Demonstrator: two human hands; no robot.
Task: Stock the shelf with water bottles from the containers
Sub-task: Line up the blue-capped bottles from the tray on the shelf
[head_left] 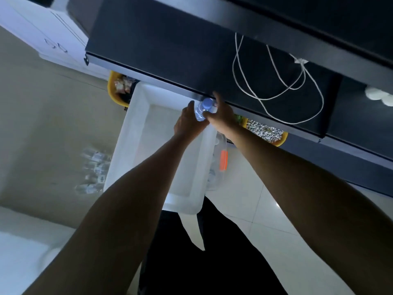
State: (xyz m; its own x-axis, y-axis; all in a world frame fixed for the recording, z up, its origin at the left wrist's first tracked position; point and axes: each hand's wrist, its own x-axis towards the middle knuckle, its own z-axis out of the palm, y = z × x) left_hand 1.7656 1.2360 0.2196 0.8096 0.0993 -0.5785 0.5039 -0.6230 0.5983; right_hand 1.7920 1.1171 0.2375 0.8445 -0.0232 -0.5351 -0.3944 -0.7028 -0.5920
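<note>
Steadiness counts: left hand (pixel 187 123) and right hand (pixel 220 116) both curl round the bottle (pixel 202 110) at frame centre, so it should rise upright, clear of the shelf (pixel 170 50) edge, before release.

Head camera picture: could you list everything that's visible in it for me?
Water bottle: one, clear with blue cap, between both hands at the shelf edge.
Shelf: one, dark, across the top.
Cord: one, white, looped on the shelf.
Bin: one, white, on the floor beneath the hands.
Baskets: two, yellow, under the shelf.
Box: one, clear with an orange part, right of the bin.
Floor bottles: several, clear, blurred, left of the bin.
Left hand: grips the bottle.
Right hand: grips the bottle.
</note>
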